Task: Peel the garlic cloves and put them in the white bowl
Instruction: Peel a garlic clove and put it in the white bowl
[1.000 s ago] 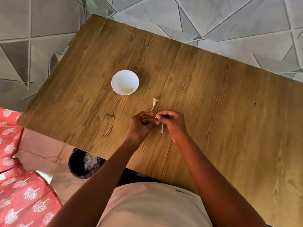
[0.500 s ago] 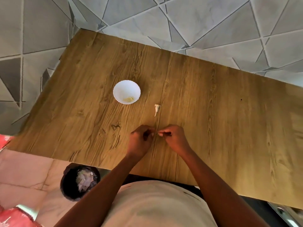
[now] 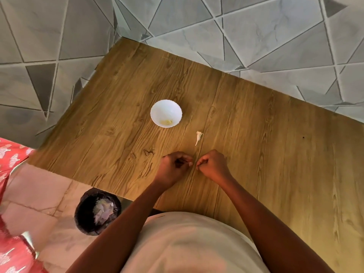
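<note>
While your left hand (image 3: 174, 167) and right hand (image 3: 211, 164) curl at lower centre, contents too small to tell, pinch the light, slippery garlic clove firmly before the white bowl (image 3: 166, 113).

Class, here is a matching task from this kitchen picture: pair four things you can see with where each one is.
Things:
1. white bowl
2. garlic skin scrap
3. black bin
4. peeled garlic

Places:
A. on the floor beside the wooden table
B. inside the bowl
C. on the table, left of the scrap
D. on the table, just beyond the hands

Pairs: 1-C, 2-D, 3-A, 4-B
</note>
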The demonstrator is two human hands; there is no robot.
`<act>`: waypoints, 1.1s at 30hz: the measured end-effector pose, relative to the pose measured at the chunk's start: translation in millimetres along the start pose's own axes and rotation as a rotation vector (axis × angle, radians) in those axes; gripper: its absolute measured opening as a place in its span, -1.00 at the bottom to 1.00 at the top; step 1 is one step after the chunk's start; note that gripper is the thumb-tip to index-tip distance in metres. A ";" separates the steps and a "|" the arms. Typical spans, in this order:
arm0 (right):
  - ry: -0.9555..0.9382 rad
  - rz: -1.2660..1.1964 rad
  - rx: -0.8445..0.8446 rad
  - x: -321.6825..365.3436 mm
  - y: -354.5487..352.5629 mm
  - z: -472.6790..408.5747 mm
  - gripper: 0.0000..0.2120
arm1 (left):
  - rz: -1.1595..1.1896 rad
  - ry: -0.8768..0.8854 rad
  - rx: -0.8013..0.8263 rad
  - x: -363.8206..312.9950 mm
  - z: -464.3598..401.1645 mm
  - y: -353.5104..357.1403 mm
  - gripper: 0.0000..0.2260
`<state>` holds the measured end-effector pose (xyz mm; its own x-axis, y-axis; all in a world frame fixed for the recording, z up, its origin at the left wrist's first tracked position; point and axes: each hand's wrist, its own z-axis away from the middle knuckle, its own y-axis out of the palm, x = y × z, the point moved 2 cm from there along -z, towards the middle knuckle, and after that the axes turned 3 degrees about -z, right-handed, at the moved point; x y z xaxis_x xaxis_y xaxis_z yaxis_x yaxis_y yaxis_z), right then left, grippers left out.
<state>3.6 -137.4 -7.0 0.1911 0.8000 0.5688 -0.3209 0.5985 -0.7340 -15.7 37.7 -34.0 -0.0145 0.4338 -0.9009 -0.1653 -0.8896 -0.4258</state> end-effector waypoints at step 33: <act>-0.023 -0.393 0.012 -10.8 -1.5 21.4 -0.95 | -0.106 0.093 -0.004 -9.8 6.3 14.4 -0.90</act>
<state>-17.8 -147.9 -4.1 0.2805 0.5087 0.8140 -0.2383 0.8584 -0.4543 -24.1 21.5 -30.7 0.0946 0.5105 -0.8546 -0.1575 -0.8400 -0.5192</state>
